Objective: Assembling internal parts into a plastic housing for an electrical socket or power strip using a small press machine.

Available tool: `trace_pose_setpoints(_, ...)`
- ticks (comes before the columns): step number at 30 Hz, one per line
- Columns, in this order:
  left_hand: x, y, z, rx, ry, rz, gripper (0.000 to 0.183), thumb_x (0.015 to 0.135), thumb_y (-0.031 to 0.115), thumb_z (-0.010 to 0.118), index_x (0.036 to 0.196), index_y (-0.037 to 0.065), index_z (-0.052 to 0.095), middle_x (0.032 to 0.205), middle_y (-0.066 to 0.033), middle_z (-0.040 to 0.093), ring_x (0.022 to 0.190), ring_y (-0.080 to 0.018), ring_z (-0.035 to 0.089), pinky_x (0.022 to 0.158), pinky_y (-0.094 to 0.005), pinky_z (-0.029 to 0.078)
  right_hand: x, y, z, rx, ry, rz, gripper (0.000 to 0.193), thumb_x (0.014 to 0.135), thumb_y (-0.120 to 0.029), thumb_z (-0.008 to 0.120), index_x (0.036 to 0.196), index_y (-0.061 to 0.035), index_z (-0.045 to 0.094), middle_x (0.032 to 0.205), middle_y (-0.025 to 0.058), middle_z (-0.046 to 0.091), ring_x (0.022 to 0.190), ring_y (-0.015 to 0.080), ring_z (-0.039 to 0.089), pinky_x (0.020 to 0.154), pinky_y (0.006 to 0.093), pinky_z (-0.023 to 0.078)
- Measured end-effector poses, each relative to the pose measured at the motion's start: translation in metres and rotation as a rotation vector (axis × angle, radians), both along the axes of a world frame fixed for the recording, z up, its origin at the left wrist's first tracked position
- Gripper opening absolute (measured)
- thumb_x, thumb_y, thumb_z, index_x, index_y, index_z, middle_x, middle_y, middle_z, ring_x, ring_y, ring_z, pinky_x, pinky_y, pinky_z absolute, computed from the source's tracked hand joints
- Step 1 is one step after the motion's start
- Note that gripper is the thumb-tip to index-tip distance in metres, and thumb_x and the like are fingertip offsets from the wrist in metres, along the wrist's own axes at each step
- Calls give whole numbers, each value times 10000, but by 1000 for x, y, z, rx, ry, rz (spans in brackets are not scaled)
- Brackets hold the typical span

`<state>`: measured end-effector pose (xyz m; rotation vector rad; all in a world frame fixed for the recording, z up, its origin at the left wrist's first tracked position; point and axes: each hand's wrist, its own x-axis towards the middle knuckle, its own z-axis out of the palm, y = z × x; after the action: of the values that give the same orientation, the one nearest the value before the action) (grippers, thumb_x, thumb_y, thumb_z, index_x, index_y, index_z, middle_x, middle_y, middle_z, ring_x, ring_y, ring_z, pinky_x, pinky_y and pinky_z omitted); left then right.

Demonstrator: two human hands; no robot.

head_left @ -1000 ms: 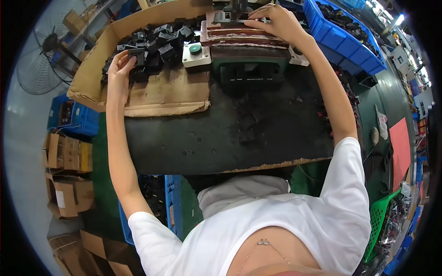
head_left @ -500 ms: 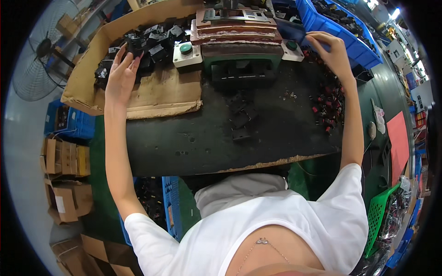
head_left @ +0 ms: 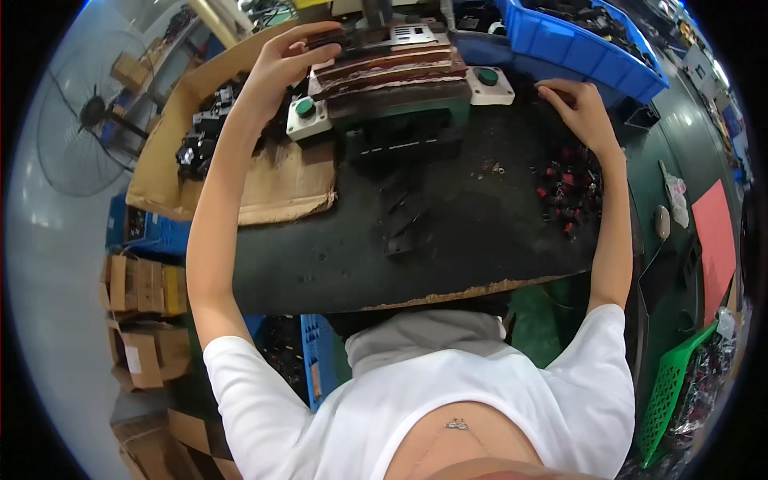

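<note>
My left hand pinches a black plastic part at the left end of the press fixture, a stack of brownish layered plates with a perforated metal plate on top. The fingers partly cover that part. Out to the right, my right hand is raised with its fingers curled toward the thumb; whatever they may hold is too small to make out. Below it spreads a pile of small red and black parts. A white box with a green button stands left of the press, another green button box right of it.
A cardboard box with black plastic parts flanks the left forearm. Several black pieces lie mid-table. A blue bin of black parts stands back right. Small metal bits are scattered before the press.
My left hand has moved right and away from the parts in the cardboard box to the press, carrying a black plastic part. The right hand stays by the right button box. The view has shifted slightly.
</note>
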<state>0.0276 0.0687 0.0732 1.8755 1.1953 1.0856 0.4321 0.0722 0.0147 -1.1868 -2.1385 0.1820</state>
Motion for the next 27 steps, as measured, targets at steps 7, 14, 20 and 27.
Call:
trace_pose_setpoints(7,16,54,-13,177,16,-135,459,807,112,667,1236,43,518,893,-23,647,901,-91,591,831,-212,427,5,0,-1,-54,-6,-5,227,868,-150,572,982,39,622,880,124,666,794,179,650,737,266,496)
trace_pose_setpoints(14,23,78,-23,484,540,-14,409,831,220,653,1217,123,559,621,29,315,598,-79,300,550,-235,299,-2,5,-14,36,-70,-15,211,864,-158,580,979,10,634,815,111,662,720,172,629,703,265,489)
trace_pose_setpoints(20,22,95,-28,845,636,-89,345,822,251,645,1149,151,607,1099,-89,616,979,-253,576,869,-324,444,3,7,-11,23,-43,-30,199,821,-216,618,921,-54,673,838,90,668,764,234,627,700,310,487)
trace_pose_setpoints(27,27,89,-26,742,611,-96,322,865,236,590,1157,100,588,1171,-95,584,1051,-256,556,906,-320,424,22,10,-6,8,-2,-63,197,869,-135,575,981,16,634,779,89,657,709,158,629,694,254,489)
